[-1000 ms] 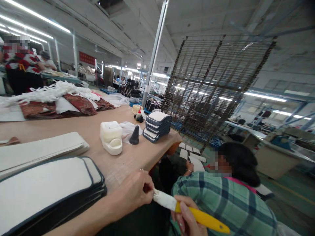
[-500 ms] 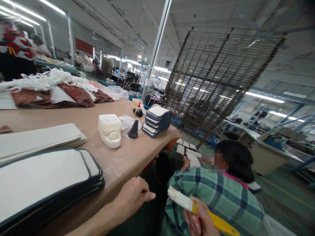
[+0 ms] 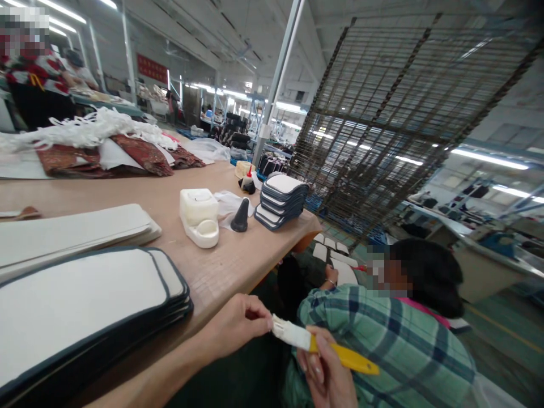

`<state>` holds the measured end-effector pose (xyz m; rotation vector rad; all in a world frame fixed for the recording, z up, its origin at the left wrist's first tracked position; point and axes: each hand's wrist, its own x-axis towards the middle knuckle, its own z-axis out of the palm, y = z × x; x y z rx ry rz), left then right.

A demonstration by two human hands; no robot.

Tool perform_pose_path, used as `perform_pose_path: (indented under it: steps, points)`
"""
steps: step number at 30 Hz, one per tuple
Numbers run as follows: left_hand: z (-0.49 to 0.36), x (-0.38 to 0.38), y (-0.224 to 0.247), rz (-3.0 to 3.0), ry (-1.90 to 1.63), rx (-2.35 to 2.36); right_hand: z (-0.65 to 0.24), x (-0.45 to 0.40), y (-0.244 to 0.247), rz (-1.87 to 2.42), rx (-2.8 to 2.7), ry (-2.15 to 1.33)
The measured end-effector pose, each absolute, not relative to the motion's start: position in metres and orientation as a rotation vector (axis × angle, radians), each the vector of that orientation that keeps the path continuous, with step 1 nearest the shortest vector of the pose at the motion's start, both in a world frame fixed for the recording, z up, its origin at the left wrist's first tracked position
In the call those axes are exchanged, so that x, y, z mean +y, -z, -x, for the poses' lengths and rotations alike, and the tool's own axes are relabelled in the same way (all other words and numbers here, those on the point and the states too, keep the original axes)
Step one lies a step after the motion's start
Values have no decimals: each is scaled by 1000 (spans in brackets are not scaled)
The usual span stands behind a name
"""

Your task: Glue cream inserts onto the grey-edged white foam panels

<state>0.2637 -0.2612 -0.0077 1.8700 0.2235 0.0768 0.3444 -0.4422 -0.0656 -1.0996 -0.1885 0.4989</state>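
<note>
A brush (image 3: 293,333) with a yellow handle and a whitish, caked head is held in my right hand (image 3: 325,362), its bristles pointing left. At the bristle tip, the thumb and fingertips of my left hand (image 3: 246,320) are pinched together; whether they grip bristles or something tiny is hard to tell. Left of my hands, dark-edged white panels (image 3: 85,300) lie stacked at the table's edge. A cream plastic container (image 3: 199,218) stands on the table beside a dark cone (image 3: 241,216).
Beyond the cone sit a smaller stack of panels (image 3: 281,198) and a red-tipped bottle (image 3: 247,180) on the brown table (image 3: 229,266). A person in a checked shirt (image 3: 382,334) bends low at the right. A metal rack (image 3: 408,113) stands behind.
My left fingertips have come to the brush's bristle end, and the brush has moved left toward them. The view has shifted slightly, with the table things appearing farther right.
</note>
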Motion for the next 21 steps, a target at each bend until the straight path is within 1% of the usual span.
perform_pose_path:
  steps: [5,8,11,15,21]
  points:
    - [-266,-262,19,-2138,-193,373,-342,-449,63,1203,-140,-419]
    - [-266,-262,27,-2190,-193,355,-345,-458,63,1258,-128,-367]
    - [-267,-264,32,-2213,-208,342,-350,-463,67,1273,-131,-351]
    - [-273,-264,35,-2215,-287,439,-349,-460,69,1309,-93,-313]
    - [-278,-260,42,-2050,-330,415,-338,-441,64,1386,-108,-217]
